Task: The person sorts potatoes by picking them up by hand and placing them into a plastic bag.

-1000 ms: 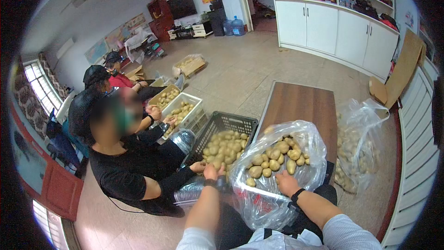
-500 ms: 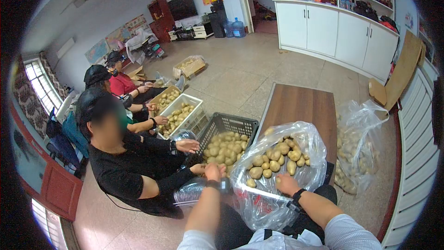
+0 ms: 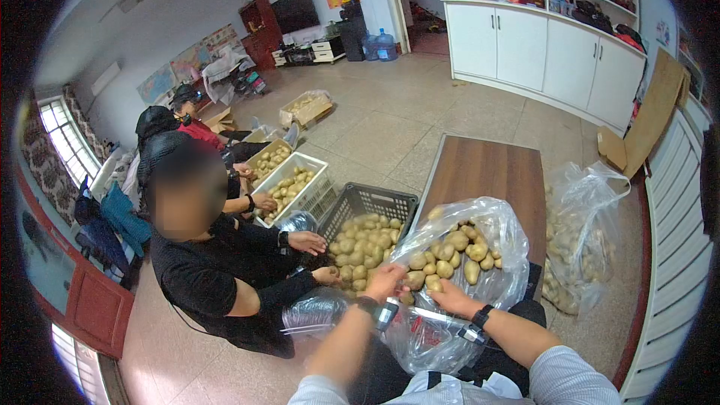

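A clear plastic bag (image 3: pixel 501 219) lies spread open before me, with several potatoes (image 3: pixel 472 272) inside. My left hand (image 3: pixel 385 283) is over the bag's left rim, close to the potatoes at that side. Its fingers are apart and point right; no potato shows in it. My right hand (image 3: pixel 454 301) is inside the bag mouth, its fingers closed round a potato at the near edge of the pile, mostly hidden by the hand. Left of the bag, a dark grey crate (image 3: pixel 405 201) holds many potatoes. A co-worker's two hands (image 3: pixel 307 243) are at its left side.
A brown wooden table (image 3: pixel 484 169) stands under the bag's far part. To the right, a tied clear bag of potatoes (image 3: pixel 581 247) sits on the floor. A white crate (image 3: pixel 321 165) and more people are at the left. Folded plastic (image 3: pixel 315 313) lies near the co-worker.
My left hand has moved right, from beside the co-worker's hand at the crate to the bag. My right hand has shifted slightly left. The co-worker's head has leaned forward.
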Demonstrator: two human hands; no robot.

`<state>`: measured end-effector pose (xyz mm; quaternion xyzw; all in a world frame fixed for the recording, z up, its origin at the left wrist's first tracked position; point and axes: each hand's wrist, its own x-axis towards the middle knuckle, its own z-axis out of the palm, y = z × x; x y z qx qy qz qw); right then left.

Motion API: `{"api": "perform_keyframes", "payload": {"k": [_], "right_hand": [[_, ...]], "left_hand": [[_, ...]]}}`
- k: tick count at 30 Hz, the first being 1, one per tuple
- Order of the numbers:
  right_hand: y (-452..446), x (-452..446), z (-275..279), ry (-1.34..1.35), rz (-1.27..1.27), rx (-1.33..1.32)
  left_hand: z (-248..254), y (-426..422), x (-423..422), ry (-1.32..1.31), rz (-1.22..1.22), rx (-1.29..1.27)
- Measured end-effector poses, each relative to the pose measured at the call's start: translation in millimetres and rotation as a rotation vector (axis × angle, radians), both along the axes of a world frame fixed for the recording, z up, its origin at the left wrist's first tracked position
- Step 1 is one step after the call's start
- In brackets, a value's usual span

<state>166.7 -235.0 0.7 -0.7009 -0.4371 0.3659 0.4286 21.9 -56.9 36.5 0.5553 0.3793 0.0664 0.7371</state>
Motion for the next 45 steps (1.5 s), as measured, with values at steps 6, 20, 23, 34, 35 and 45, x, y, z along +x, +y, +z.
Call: {"api": "perform_keyframes", "payload": {"k": [6,20,23,34,35,45], "right_hand": [[16.2,-10.3,9.1,-0.008,0.103,0.027],[15.5,-12.6,27.0,-0.119,0.004,0.273],[7.8,-3.3,34.0,-0.167,-0.041,0.098],[-19.0,52.9,-5.0,-0.726,-0.351,-0.076],[-19.4,54.2,-7.9,-0.728,-0.355,-0.066],[-16.7,52.3,-24.6,-0.766,-0.32,-0.175]], "left_hand": [[31.0,-27.9,12.9,0.11,-0.127,-0.009],[-39.3,8.5,16.5,-0.128,-0.259,-0.412],[-38.9,14.6,12.3,-0.186,-0.275,-0.191],[-41.6,66.3,-15.0,-0.434,0.54,-0.383],[-45.6,73.1,-19.4,-0.442,0.601,-0.406],[-123.3,113.1,-58.2,-0.328,0.686,0.207]]}}
